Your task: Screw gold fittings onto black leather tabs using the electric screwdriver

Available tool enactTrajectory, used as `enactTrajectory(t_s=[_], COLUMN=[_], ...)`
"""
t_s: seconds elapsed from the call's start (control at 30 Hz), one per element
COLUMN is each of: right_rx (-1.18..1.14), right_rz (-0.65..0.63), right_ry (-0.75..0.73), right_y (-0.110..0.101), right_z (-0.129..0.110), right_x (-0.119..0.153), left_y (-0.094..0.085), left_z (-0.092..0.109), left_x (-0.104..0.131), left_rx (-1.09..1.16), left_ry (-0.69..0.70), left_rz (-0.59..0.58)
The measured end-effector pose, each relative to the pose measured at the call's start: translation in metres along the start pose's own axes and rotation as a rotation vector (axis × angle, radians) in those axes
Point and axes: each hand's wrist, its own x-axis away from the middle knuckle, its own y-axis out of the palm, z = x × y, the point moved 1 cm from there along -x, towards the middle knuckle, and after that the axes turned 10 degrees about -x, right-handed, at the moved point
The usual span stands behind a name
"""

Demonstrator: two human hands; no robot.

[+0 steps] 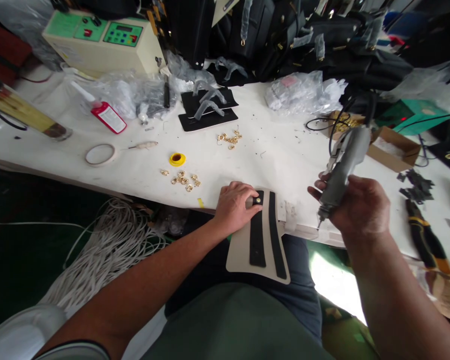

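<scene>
My left hand (237,202) grips the top edge of a beige panel (240,255) that carries two black strips (257,245). Its thumb lies beside a small brass-coloured fitting (258,200) at the top of the left strip. The panel rests over my lap, its upper end at the table edge. In my right hand (363,205) is a grey electric screwdriver (345,167), its bit pointing down, to the right of the panel and apart from it. Small gold-coloured hardware pieces (182,177) lie on the table left of my left hand, with another cluster (230,138) farther back.
On the white table (135,175) are a yellow tape roll (177,159), a white ring (100,154), an awl-like tool (144,145), a red bottle (108,116) and black pieces (210,117). Pliers (425,240) and a cardboard box (393,150) are at right. Black bags (247,45) fill the back.
</scene>
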Motion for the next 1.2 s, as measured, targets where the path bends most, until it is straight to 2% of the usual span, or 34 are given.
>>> enactTrajectory(t_s=[0.07, 0.17, 0.23, 0.3, 0.57, 0.77, 1.2], right_rx=[-0.047, -0.072, -0.067, -0.055, -0.110, -0.061, 0.056], right_rz=[-0.042, -0.031, -0.032, -0.056, -0.044, -0.031, -0.060], right_ry=[-0.109, -0.271, -0.329, -0.356, -0.448, -0.503, -0.497], right_y=[0.033, 0.076, 0.094, 0.103, 0.105, 0.108, 0.107], right_z=[-0.003, 0.005, 0.016, 0.026, 0.047, 0.051, 0.052], right_x=[0.008, 0.017, 0.018, 0.015, 0.007, 0.006, 0.006], left_y=[-0.001, -0.002, -0.003, -0.003, -0.001, -0.002, -0.001], left_z=[0.001, 0.002, 0.002, 0.002, 0.001, 0.001, 0.000], left_x=[0.000, -0.001, -0.001, 0.000, 0.000, 0.000, 0.001], left_rx=[0.000, -0.003, 0.000, 0.005, 0.007, 0.001, -0.013], left_ry=[-0.006, -0.010, -0.013, -0.014, -0.018, -0.027, -0.006], left_rz=[-0.001, 0.002, 0.003, 0.001, 0.002, -0.008, -0.004])
